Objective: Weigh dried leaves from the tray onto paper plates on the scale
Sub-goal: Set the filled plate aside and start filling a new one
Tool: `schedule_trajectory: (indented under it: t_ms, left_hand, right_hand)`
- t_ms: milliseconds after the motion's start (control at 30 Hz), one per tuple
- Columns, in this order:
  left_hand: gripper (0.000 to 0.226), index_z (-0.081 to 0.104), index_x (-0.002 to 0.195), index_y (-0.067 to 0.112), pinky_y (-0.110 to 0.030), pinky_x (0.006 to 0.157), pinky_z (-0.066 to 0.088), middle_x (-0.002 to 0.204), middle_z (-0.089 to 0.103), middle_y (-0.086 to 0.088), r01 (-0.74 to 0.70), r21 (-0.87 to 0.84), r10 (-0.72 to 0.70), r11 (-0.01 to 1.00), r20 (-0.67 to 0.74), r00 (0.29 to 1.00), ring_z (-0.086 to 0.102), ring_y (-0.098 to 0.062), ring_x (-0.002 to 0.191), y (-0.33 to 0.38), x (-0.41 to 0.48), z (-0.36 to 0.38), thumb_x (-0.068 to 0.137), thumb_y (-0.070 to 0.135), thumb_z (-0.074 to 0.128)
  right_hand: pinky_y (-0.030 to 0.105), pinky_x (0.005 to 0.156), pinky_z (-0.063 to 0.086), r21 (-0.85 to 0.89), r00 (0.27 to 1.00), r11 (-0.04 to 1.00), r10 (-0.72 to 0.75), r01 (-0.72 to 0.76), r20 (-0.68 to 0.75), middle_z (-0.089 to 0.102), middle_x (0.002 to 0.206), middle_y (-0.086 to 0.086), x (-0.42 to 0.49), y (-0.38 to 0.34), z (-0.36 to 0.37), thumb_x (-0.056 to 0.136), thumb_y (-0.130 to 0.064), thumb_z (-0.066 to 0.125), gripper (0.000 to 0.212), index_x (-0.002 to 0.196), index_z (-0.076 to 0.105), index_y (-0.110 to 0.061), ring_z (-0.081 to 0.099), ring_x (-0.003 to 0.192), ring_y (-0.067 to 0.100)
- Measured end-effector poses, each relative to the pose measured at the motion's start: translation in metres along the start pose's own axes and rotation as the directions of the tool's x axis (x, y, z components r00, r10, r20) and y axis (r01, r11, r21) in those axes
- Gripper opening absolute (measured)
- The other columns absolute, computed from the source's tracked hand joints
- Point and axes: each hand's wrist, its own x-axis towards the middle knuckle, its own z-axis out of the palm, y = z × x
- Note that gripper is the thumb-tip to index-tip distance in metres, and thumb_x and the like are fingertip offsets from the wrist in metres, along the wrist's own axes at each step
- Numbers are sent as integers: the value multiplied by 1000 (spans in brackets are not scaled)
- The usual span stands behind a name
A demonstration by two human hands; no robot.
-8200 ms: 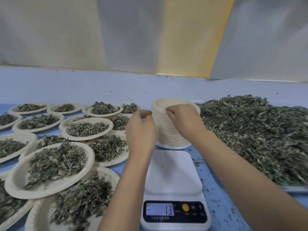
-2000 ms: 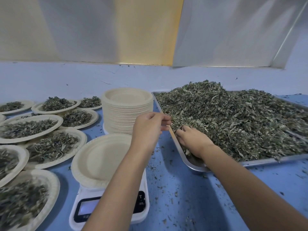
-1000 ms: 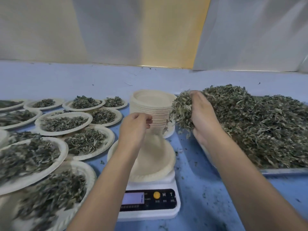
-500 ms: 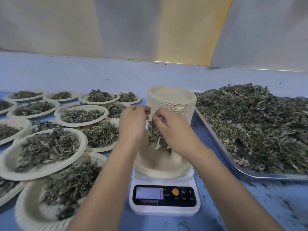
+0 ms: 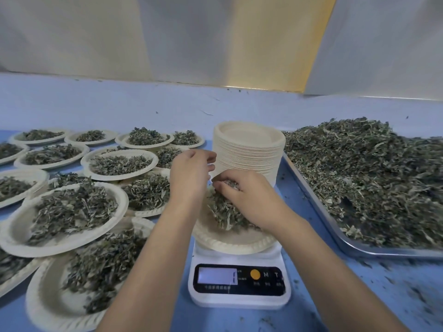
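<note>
Left of the scale (image 5: 239,285), filled plates (image 5: 72,212) lie close together, set aside, we judge, as finished portions. Above the scale our left hand (image 5: 189,174) hovers, fingers loosely curled, nothing seen in it, probably ready to adjust the portion. On the scale sits a plate (image 5: 230,244). Our right hand (image 5: 250,200) curls round a clump of leaves (image 5: 224,213), which touches that plate. The display is too blurred to read. Behind the scale stands a stack (image 5: 249,149) of spare plates. Right of the scale, the tray (image 5: 359,251) holds the heap (image 5: 371,176) close by.
</note>
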Motion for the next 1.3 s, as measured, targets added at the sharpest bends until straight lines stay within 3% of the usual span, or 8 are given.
schedule_trajectory:
  t_ms: [200, 433, 600, 667, 767, 1033, 1133, 1300]
  left_hand:
    - [22, 66, 74, 17, -27, 72, 50, 81, 68, 3, 3, 16, -3, 1000, 5, 1000, 67, -11, 79, 0, -2, 1, 87, 8, 50]
    - [21, 66, 75, 18, -25, 66, 49, 83, 68, 3, 20, 17, -20, 1000, 13, 1000, 67, -11, 79, 0, -2, 0, 87, 9, 52]
    - [21, 66, 75, 17, -23, 65, 49, 82, 68, 2, 30, 23, -31, 999, 11, 999, 67, -11, 76, 2, -2, -1, 87, 8, 52]
    - [21, 66, 77, 17, -25, 70, 51, 83, 68, 2, 28, 38, -29, 999, 16, 999, 67, -11, 77, 2, -2, -1, 88, 8, 51]
    - [20, 66, 78, 16, -27, 74, 50, 85, 68, 2, 31, 34, -32, 999, 17, 999, 66, -12, 78, 4, -4, 1, 89, 9, 50]
    - [20, 66, 81, 12, -23, 73, 50, 86, 68, 0, 108, -57, -105, 992, 59, 993, 64, -12, 76, 8, -9, 5, 91, 8, 49]
    - [24, 64, 86, 8, -22, 72, 51, 89, 68, -5, 213, -194, -185, 958, 151, 971, 64, -14, 80, 8, -11, 8, 94, 9, 41]
    - [25, 58, 99, 2, -32, 83, 49, 94, 64, -12, 435, -369, -311, 821, 349, 884, 60, -23, 86, 10, -12, 15, 97, 17, 38]
  right_hand:
    - [18, 77, 39, 142, 998, 989, 52, -48, -26, 66, 96, -8, 0, 1, -6, 84, -30, 68, 9, 88, 70, -22, 55, 93, 7]
    - [28, 89, 47, 259, 997, 962, 76, -79, 21, 71, 91, -10, -2, -3, -11, 90, -20, 63, 13, 96, 75, -20, 63, 92, 9]
    - [12, 69, 45, 326, 997, 942, 80, -77, 5, 70, 84, -14, -1, -1, -8, 91, -16, 61, 16, 98, 75, -16, 60, 73, -9]
    - [19, 82, 48, 401, 992, 913, 112, -78, -62, 73, 91, -6, 0, 0, -7, 91, -13, 60, 16, 97, 75, -15, 64, 86, 2]
    - [22, 87, 51, 595, 964, 800, 209, -73, -164, 74, 94, -1, 2, -1, -7, 92, -9, 58, 18, 92, 74, -17, 67, 94, 10]
    - [31, 88, 47, 986, 906, 157, 422, -52, -19, 74, 88, 3, 10, 8, -15, 95, -7, 53, 17, 90, 69, -10, 65, 85, 14]
    - [30, 81, 44, 995, 907, 87, 421, -45, 4, 74, 84, 3, 11, 7, -14, 95, -6, 53, 16, 91, 68, -9, 66, 79, 12]
    - [26, 80, 49, 992, 918, 128, 395, -22, -30, 74, 88, 1, 8, 4, -12, 96, -7, 52, 17, 94, 69, -10, 66, 87, 10]
